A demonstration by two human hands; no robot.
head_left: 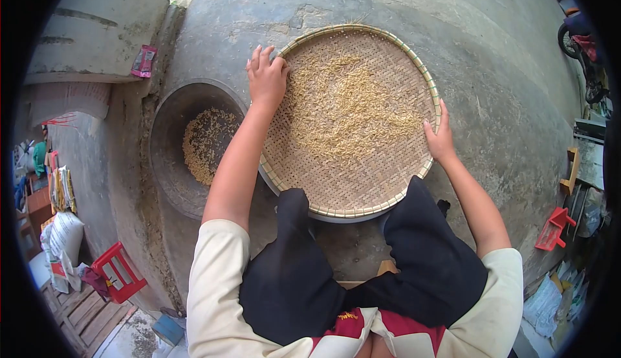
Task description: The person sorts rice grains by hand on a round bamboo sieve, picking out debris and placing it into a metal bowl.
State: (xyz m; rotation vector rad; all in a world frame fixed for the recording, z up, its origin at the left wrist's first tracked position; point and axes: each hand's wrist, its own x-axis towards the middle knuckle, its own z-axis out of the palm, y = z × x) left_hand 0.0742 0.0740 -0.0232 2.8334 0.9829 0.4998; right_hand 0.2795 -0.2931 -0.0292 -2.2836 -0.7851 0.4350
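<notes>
A round woven tray (336, 193) with a banded rim lies in front of my knees, on top of a basin that shows only as a pale edge below it. Yellowish grains (346, 105) are spread over its middle and upper part. My left hand (266, 78) is at the tray's upper left rim, its fingers bent, thumb and fingertips near the edge; what the fingertips hold is too small to make out. On the right side, my right hand (440, 134) grips the tray's rim, with fingers outside and the thumb at the edge.
A dark round basin (171, 180) with more grains (206, 141) stands left of the tray, partly behind my left forearm. Red plastic stools (119, 272) (554, 228) are at both sides. A pink packet (143, 61) lies on a ledge at upper left. A motorbike is at far right.
</notes>
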